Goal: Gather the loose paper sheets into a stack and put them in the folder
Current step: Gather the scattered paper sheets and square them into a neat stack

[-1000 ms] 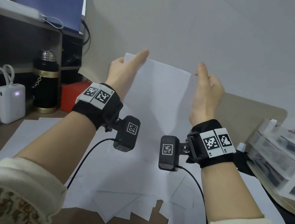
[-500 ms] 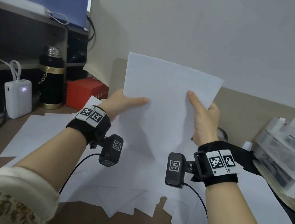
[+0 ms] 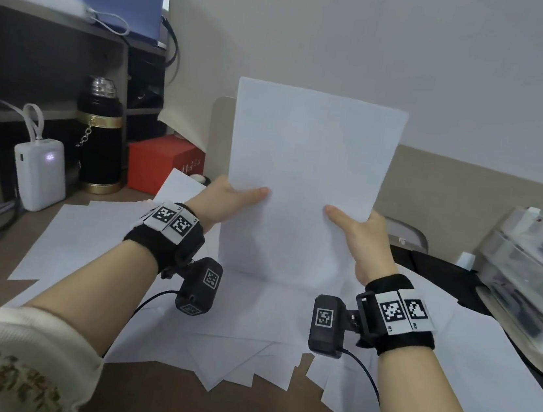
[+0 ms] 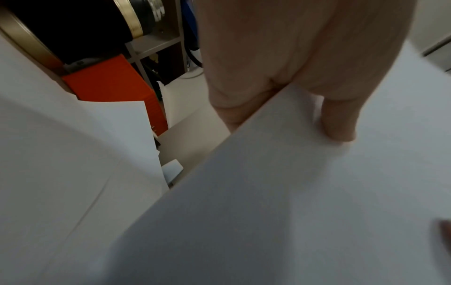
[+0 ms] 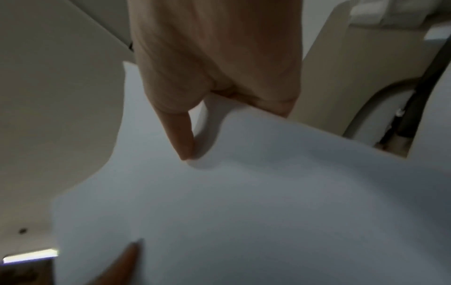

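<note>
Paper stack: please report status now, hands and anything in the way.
Left hand and right hand both pinch the paper stack, upright, bottom edge on the desk. Loose sheets still scattered beneath. Folder not identified.

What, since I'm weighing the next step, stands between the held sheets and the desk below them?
Only loose sheets, spread over the desk directly below the held sheets. The left hand and right hand pinch those by their side edges. I can't clearly make out a folder.

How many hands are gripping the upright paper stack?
2. The left hand pinches the upright paper stack at its lower left edge; the right hand pinches its lower right edge.
</note>
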{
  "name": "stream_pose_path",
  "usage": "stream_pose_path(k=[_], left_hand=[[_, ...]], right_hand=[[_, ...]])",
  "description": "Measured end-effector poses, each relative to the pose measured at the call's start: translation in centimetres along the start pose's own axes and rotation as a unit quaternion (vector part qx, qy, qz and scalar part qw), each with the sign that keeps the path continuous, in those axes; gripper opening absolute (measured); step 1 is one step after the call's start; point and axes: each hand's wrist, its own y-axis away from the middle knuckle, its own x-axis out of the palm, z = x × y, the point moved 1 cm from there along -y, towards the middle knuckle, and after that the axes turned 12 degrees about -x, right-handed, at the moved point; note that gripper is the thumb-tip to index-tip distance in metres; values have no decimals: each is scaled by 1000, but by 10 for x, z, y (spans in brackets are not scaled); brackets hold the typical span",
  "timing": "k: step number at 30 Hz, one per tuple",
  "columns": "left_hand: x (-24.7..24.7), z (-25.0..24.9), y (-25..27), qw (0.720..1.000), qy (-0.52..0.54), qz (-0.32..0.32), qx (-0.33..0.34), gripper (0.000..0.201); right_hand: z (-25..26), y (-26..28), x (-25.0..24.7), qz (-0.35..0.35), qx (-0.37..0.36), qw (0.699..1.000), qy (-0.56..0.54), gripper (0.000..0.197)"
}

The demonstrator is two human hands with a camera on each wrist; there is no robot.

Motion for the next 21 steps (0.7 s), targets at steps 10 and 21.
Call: stream_pose_path(k=[10,21], left_hand=[[-37,51,-17,964,127,-134,-189,49],[-44,89,-16,912,163,-72,-369,45]], right_hand=[[-29,-2,-24,-37,150,983,97,31],[-55,12,-12,87,386,911,115,29]])
